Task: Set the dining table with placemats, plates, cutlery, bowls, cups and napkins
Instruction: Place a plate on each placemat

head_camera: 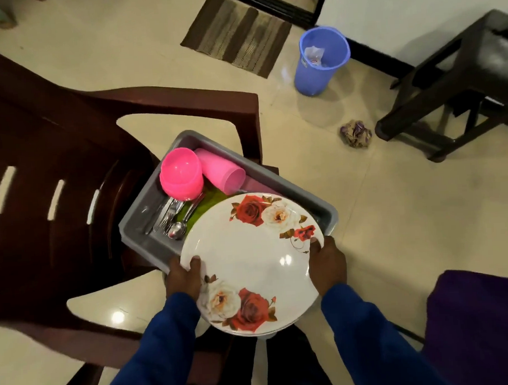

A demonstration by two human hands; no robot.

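A white plate with red and cream roses is held over the near end of a grey tub. My left hand grips its left rim, thumb on top. Gripping the right rim is my right hand. More plate edges show stacked beneath it. Inside the tub lie pink bowls turned upside down, a pink cup on its side, steel cutlery and a green placemat under them.
The tub rests on a dark brown plastic chair. On the tiled floor are a striped mat, a blue bin and a crumpled cloth. A dark table stands at right, a purple seat at lower right.
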